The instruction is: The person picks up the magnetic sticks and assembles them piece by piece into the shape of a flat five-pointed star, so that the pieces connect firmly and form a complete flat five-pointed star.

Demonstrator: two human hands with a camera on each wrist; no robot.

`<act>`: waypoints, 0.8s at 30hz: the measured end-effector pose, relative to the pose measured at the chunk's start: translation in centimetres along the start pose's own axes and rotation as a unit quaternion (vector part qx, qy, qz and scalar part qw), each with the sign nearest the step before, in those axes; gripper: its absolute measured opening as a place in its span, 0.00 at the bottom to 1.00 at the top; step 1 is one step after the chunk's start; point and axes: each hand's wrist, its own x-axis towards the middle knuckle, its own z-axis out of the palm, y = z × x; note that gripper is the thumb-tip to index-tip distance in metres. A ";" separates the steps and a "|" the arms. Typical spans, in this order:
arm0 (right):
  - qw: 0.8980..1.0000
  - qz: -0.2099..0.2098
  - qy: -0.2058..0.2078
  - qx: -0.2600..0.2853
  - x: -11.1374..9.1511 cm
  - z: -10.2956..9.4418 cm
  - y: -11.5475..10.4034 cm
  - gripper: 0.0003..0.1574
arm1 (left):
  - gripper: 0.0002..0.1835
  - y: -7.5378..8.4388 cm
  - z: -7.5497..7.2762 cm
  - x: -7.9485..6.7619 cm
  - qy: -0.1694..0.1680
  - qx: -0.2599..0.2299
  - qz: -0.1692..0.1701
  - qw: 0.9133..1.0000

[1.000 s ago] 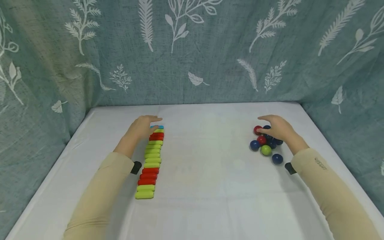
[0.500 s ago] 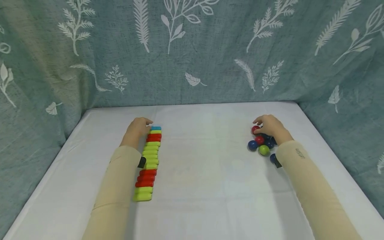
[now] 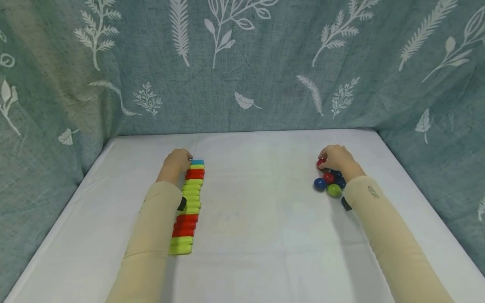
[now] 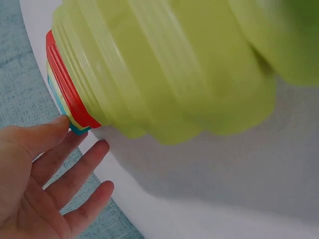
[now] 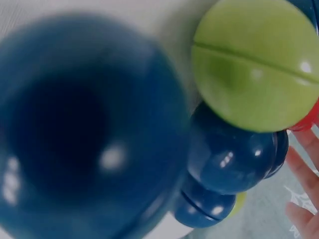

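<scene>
My left hand (image 3: 176,163) is at the far end of a row of short coloured sticks, its thumb and forefinger pinching the left end of the blue stick (image 3: 197,162). In the left wrist view that blue stick (image 4: 79,131) lies between thumb and forefinger, and the other fingers (image 4: 94,201) are spread apart. On the right, my right hand (image 3: 339,159) pinches a red ball (image 3: 321,163) at the back of a cluster of balls. Only a sliver of red ball (image 5: 310,119) and some fingertips (image 5: 301,172) show in the right wrist view; nearer balls hide the grip.
Lime and red sticks (image 3: 189,218) continue the row toward the near side. Around the right hand lie another red ball (image 3: 328,177), a green ball (image 3: 334,190) and several blue balls (image 3: 320,184). A white cloth (image 3: 246,210) covers the table; a patterned green curtain (image 3: 235,75) hangs behind.
Both hands have lowered and closed in: the left thumb and forefinger onto the blue stick's end, the right fingers round the far red ball. Sticks and balls look in place.
</scene>
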 end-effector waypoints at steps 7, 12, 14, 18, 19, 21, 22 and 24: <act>1.000 0.002 -0.006 0.006 0.0 0.0 -0.6 0.21 | 0.18 0.1 0.1 0.1 -0.002 0.012 0.007 1.000; 1.000 -0.007 -0.005 0.011 0.0 0.2 -1.1 0.21 | 0.18 0.2 0.1 0.3 0.005 0.025 0.014 1.000; 1.000 -0.012 -0.006 0.014 0.1 0.2 -1.4 0.21 | 0.17 0.4 0.0 0.4 0.009 0.033 0.019 0.999; 1.000 -0.018 -0.006 0.019 0.2 0.4 -2.0 0.20 | 0.16 0.6 -0.1 0.7 0.020 0.037 0.033 0.999; 1.000 -0.019 -0.007 0.023 0.2 0.4 -2.2 0.20 | 0.16 0.6 -0.1 0.7 0.021 0.037 0.037 0.998; 0.999 -0.025 -0.007 0.032 0.3 0.5 -2.4 0.20 | 0.15 0.8 -0.1 0.8 0.024 0.032 0.042 0.998; 0.999 -0.031 -0.008 0.036 0.4 0.6 -2.5 0.20 | 0.15 0.9 -0.1 0.7 0.025 0.029 0.045 0.998; 0.998 -0.042 -0.010 0.047 0.5 0.7 -2.8 0.19 | 0.15 1.2 0.0 0.7 0.030 0.030 0.057 0.997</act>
